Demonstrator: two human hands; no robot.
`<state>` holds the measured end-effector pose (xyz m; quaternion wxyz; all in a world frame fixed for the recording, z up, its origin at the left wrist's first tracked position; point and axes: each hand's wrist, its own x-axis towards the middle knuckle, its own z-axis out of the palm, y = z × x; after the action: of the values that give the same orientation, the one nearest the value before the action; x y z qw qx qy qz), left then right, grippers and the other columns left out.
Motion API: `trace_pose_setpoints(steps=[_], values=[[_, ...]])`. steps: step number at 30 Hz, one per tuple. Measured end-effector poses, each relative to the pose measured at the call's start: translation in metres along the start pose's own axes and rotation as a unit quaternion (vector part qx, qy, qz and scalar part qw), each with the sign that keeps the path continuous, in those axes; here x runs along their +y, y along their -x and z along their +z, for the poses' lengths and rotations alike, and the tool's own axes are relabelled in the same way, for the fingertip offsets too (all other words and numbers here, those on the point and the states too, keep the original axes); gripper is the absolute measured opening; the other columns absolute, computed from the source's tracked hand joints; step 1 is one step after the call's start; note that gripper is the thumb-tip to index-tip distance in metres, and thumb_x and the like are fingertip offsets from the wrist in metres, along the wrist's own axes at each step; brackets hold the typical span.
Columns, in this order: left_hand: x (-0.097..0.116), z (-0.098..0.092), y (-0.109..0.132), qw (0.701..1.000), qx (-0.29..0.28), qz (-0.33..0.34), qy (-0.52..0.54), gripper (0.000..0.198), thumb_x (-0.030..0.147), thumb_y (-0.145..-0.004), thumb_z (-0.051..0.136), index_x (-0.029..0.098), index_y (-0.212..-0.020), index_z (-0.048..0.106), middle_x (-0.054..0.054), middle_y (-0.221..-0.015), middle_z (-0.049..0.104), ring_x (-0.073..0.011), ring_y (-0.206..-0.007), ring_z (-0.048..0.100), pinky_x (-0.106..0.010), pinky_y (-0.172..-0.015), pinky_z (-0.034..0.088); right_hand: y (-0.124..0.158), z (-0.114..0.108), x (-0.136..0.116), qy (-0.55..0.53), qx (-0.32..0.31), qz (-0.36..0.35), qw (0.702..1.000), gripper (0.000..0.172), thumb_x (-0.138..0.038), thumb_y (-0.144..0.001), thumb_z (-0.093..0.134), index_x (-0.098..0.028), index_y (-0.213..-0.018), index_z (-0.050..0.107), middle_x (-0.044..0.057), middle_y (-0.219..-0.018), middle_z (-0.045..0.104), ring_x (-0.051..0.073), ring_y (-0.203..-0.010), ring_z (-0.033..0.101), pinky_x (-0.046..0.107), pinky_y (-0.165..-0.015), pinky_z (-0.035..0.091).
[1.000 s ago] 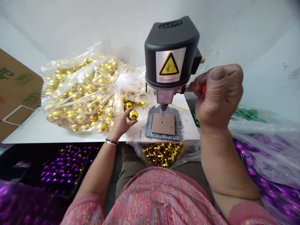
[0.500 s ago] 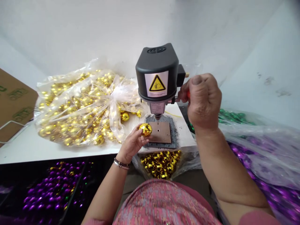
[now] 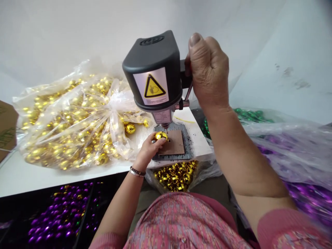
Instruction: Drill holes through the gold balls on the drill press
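The shiny gold faceted ball (image 3: 161, 136) has moved under the black drill press (image 3: 153, 72), pinched in the left hand (image 3: 148, 148); the right hand (image 3: 210, 71), risen beside the press, wraps its slim metal lever (image 3: 189, 91), hiding the end. Ball-to-chuck (image 3: 163, 126) contact is unclear.

Head-worn view, forward and down

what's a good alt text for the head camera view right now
A person's left hand holds a shiny gold ball beneath the head of a black drill press, while the right hand grips its lever. A clear plastic bag of gold balls lies on the white table at left.
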<state>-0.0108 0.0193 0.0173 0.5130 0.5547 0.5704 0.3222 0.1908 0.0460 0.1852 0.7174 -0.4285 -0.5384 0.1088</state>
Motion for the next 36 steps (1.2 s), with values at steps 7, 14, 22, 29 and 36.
trace_pose_setpoints(steps=[7, 14, 22, 29, 36], values=[[-0.008, 0.004, -0.011, 0.979, 0.045, 0.1, -0.174, 0.052, 0.041, -0.072, 0.079, 0.019, -0.118, 0.068, -0.008, -0.105, 0.071, -0.0214, -0.094, 0.066, -0.033, -0.082, 0.055, 0.005, 0.0, 0.0, -0.043, -0.003, -0.016, 0.999, 0.038, -0.046, -0.094, 0.051, -0.02, -0.069, 0.038, -0.006, -0.062, 0.038, 0.006, -0.066, 0.036, 0.02, -0.07, 0.038], [-0.01, 0.013, -0.011, 0.944, 0.043, 0.198, -0.262, 0.06, 0.028, -0.069, 0.084, 0.02, -0.126, 0.066, -0.011, -0.122, 0.063, -0.026, -0.115, 0.063, -0.04, -0.106, 0.05, 0.004, 0.0, 0.0, -0.058, -0.01, -0.026, 0.998, 0.038, -0.046, -0.094, 0.051, -0.021, -0.07, 0.036, -0.006, -0.063, 0.039, 0.005, -0.065, 0.039, 0.019, -0.07, 0.039], [-0.01, 0.015, -0.005, 0.928, -0.01, 0.218, -0.302, 0.062, 0.033, -0.082, 0.075, 0.019, -0.139, 0.056, -0.015, -0.139, 0.06, -0.0287, -0.127, 0.059, -0.043, -0.11, 0.047, 0.005, 0.001, 0.0, -0.057, -0.011, -0.044, 0.997, 0.034, -0.041, -0.097, 0.045, -0.021, -0.072, 0.034, -0.005, -0.065, 0.037, 0.005, -0.065, 0.04, 0.018, -0.071, 0.041], [-0.011, 0.023, 0.0, 0.951, 0.001, 0.198, -0.238, 0.053, 0.033, -0.085, 0.071, 0.02, -0.135, 0.058, -0.009, -0.125, 0.07, -0.0249, -0.111, 0.067, -0.037, -0.099, 0.052, 0.005, 0.001, 0.003, -0.081, -0.018, -0.049, 0.995, 0.031, -0.038, -0.097, 0.048, -0.021, -0.072, 0.038, -0.005, -0.064, 0.036, 0.006, -0.064, 0.042, 0.021, -0.069, 0.041], [-0.013, 0.028, 0.0, 0.963, 0.007, 0.178, -0.203, 0.054, 0.03, -0.081, 0.073, 0.02, -0.133, 0.06, -0.005, -0.116, 0.073, -0.0213, -0.101, 0.068, -0.032, -0.091, 0.052, 0.016, -0.004, -0.005, -0.078, -0.034, -0.063, 0.994, 0.031, -0.037, -0.098, 0.043, -0.02, -0.073, 0.036, -0.007, -0.062, 0.033, 0.002, -0.057, 0.04, 0.017, -0.06, 0.035]])
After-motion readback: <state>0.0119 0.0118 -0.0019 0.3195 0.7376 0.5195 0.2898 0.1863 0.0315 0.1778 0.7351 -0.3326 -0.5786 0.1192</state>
